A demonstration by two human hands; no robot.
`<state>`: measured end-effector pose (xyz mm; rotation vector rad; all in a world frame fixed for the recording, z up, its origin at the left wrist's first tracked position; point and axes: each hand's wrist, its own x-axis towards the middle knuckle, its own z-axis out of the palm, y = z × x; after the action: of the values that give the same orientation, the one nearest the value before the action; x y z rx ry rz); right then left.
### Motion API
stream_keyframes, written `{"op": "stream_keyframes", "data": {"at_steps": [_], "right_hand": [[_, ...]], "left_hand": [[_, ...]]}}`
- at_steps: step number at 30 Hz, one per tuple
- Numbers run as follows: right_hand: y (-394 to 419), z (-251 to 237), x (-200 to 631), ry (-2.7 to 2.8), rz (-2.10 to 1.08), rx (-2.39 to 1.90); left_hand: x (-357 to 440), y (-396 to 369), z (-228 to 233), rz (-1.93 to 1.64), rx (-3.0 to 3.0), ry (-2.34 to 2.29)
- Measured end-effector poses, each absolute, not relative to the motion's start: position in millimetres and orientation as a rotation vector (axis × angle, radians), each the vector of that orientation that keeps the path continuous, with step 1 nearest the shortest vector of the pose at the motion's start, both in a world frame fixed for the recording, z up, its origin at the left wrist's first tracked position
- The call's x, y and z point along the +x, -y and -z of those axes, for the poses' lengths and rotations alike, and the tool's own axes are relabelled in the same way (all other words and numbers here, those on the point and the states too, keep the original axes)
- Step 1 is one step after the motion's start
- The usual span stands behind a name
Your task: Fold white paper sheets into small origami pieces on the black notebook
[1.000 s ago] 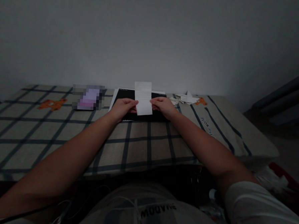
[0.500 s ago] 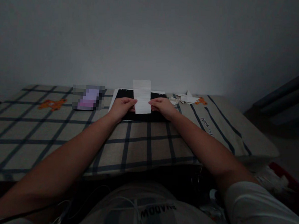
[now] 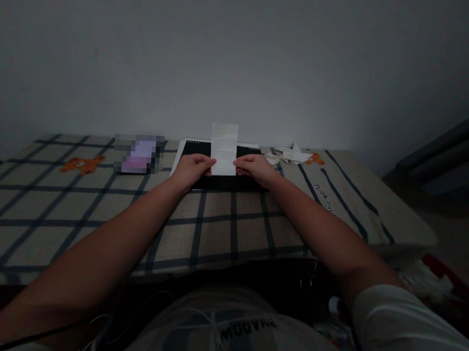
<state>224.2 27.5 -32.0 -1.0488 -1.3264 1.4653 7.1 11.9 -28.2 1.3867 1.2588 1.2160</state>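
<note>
A white strip of paper with faint crosswise creases stands upright between my hands. My left hand pinches its lower left edge between thumb and fingers. On the opposite edge, my right hand has the same kind of pinch. Below and behind the paper lies a black sheet or cover with small holes along its far edge, on top of white sheets. Several folded white paper pieces lie just beyond my right hand.
A checked tablecloth covers the table, with orange bear prints on it. A phone-like device, blurred out, lies at the left. The grey wall rises right behind the table. A red container with crumpled white stuff is at the lower right.
The paper strip has shifted slightly up and to the right in the fingers, and its lower edge now sits higher and more level. Both hands have stayed nearly in place.
</note>
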Motion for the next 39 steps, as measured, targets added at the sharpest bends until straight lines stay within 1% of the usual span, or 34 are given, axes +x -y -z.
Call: {"op": "stream_keyframes", "data": {"at_steps": [8, 15, 22, 33, 36, 39], "right_hand": [[-31, 31, 227, 1.258, -1.352, -1.094], [-26, 26, 223, 1.244, -1.351, -1.120], [-23, 22, 223, 1.211, -1.362, -1.120], [-21, 22, 220, 1.231, -1.334, -1.176], [-22, 24, 221, 1.315, -1.268, -1.224], [-24, 26, 224, 1.466, -1.091, -1.295]], "left_hand": [[5, -13, 28, -1.082, 1.340, -1.185], [4, -15, 28, -1.075, 1.401, -1.290], [4, -12, 22, -0.960, 1.356, -1.222], [7, -12, 21, -1.058, 1.536, -1.304], [5, -13, 23, -1.061, 1.584, -1.331], [2, -17, 27, -1.085, 1.603, -1.354]]}}
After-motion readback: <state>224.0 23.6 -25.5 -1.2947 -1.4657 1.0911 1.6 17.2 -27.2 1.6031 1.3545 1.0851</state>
